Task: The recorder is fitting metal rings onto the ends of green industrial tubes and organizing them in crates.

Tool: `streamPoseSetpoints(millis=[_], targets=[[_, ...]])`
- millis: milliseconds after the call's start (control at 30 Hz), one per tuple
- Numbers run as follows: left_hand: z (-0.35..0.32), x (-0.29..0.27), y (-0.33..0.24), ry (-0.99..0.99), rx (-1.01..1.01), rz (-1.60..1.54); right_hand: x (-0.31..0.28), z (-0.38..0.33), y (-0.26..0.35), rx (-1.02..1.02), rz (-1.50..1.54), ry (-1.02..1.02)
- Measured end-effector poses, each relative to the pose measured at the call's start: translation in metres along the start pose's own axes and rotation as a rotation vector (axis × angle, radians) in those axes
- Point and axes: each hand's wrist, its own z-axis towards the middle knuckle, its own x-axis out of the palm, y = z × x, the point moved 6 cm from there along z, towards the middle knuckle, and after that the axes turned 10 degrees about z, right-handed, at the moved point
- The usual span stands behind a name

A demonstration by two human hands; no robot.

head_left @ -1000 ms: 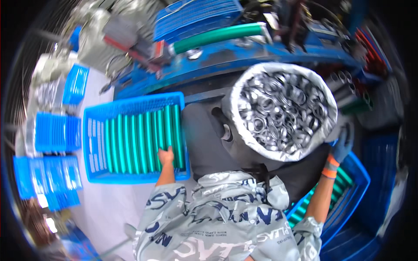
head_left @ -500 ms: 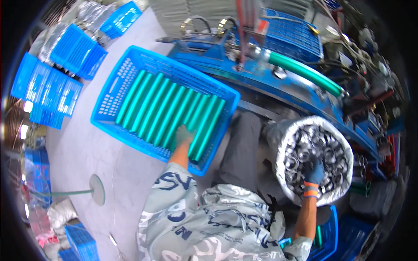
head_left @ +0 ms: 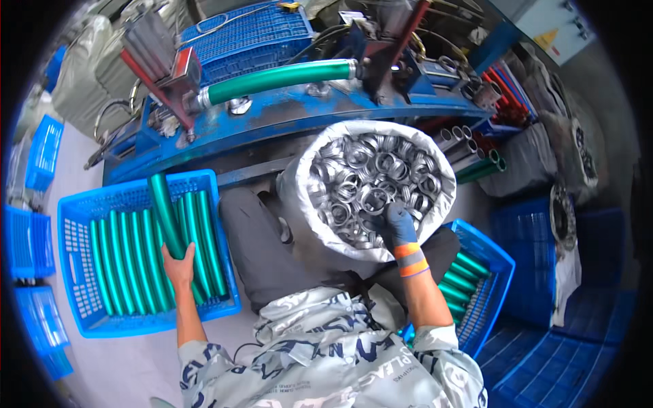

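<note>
My bare left hand (head_left: 179, 264) is wrapped round the lower end of a green tube (head_left: 165, 211). This tube slants above the other green tubes (head_left: 129, 262), which lie side by side in a blue plastic crate (head_left: 88, 325) on my left. In a dark work glove with an orange and grey cuff, my right hand (head_left: 398, 228) reaches into a white-lined sack (head_left: 443, 178) heaped with shiny metal rings (head_left: 357, 155). Its fingers are bent down among the rings; whatever they grip is hidden.
Beyond the sack stands a blue metal bench (head_left: 286, 102), with another green hose (head_left: 282, 80) clamped between its fixtures. A second blue crate (head_left: 500, 275) with green tubes sits at my right. Stacked blue crates (head_left: 30, 241) line the far left.
My view has swung to the right. The left hand has taken hold of a green tube and raised one end out of the row. My right hand stays among the rings.
</note>
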Motion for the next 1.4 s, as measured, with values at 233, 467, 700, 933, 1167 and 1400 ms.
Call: streamPoseSetpoints(millis=[233,467,700,933,1167,1400], targets=[[-0.074,-0.086,-0.323,0.304,0.674,-0.033,0.08,-0.061,0.042,0.018,0.251,0.35],[-0.107,-0.121,-0.396,0.411,1.019,0.061,0.097,-0.08,0.08,-0.336,-0.439,0.442],[-0.112,-0.124,-0.399,0.426,1.086,0.107,0.096,-0.088,0.076,-0.185,-0.012,0.368],[-0.116,-0.116,-0.393,0.447,1.088,0.159,0.087,-0.09,0.074,-0.191,-0.185,0.366],[-0.119,-0.108,-0.386,0.466,1.067,0.14,0.087,-0.091,0.081,-0.282,-0.462,0.402],[-0.12,-0.086,-0.378,0.356,1.075,0.168,0.091,-0.071,0.067,-0.14,-0.324,0.281]])
